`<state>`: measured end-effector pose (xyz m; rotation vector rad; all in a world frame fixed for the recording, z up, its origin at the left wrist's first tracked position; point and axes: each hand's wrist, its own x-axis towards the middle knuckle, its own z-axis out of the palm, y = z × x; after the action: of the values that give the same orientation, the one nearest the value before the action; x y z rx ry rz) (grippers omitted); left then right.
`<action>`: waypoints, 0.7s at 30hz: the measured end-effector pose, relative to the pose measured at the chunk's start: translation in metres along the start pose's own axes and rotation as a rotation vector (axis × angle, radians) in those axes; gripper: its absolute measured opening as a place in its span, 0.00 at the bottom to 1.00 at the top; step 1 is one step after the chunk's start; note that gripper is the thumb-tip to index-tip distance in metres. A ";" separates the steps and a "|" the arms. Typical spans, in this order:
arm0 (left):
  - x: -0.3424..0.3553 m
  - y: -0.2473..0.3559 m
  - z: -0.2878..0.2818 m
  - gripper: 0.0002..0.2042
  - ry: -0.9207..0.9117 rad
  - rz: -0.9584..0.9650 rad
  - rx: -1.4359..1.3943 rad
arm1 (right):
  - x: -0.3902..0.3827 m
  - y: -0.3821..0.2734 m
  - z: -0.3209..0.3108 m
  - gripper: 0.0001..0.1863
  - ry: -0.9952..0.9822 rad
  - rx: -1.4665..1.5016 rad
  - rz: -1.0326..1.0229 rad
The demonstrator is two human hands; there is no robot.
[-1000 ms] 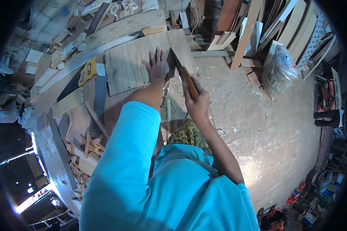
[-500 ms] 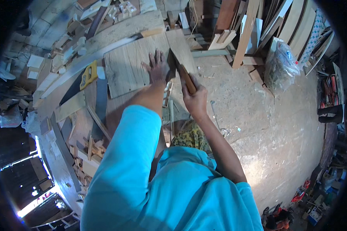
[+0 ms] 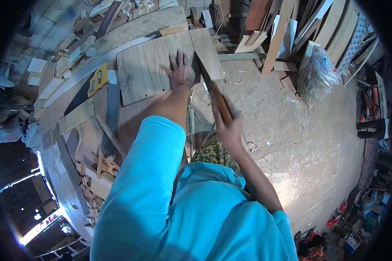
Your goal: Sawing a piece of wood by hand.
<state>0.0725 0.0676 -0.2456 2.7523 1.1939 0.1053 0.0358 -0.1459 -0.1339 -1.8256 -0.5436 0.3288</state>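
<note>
A wood-grain board (image 3: 144, 71) lies on the workbench, its right part reaching past the bench edge. My left hand (image 3: 181, 75) rests flat on it with the fingers spread, close to the cut line. In my right hand (image 3: 229, 126) is the wooden handle of a handsaw (image 3: 210, 85), the fingers wrapped round it and slightly blurred. The dark blade sits in a cut that runs through the board, between the main piece and a narrower strip (image 3: 206, 47) on the right. The lower part of the blade is hidden.
A second saw with a yellow handle (image 3: 98, 81) lies left of the board. Several wood offcuts (image 3: 96, 174) crowd the bench's near left. Planks (image 3: 278, 37) lean at the back right, beside a filled clear plastic bag (image 3: 319, 76). Concrete floor (image 3: 300, 143) spreads to the right.
My right hand has drawn the saw back toward me and a little to the right, showing more of the blade. My left hand stays pressed on the board.
</note>
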 end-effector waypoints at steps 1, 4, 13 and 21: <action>-0.001 0.000 0.002 0.28 -0.007 0.001 -0.010 | 0.018 0.009 0.011 0.21 0.014 0.019 0.063; 0.005 -0.005 0.000 0.27 0.009 0.028 -0.016 | 0.035 0.014 0.026 0.20 0.041 -0.033 -0.014; -0.001 0.002 -0.007 0.28 -0.016 -0.018 -0.010 | -0.067 -0.028 -0.044 0.25 -0.022 0.022 0.090; 0.004 0.001 0.005 0.27 0.028 -0.019 0.031 | 0.022 0.011 0.002 0.22 0.014 -0.022 -0.041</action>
<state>0.0765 0.0689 -0.2501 2.7745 1.2386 0.1253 0.0559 -0.1351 -0.1436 -1.8345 -0.5762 0.2829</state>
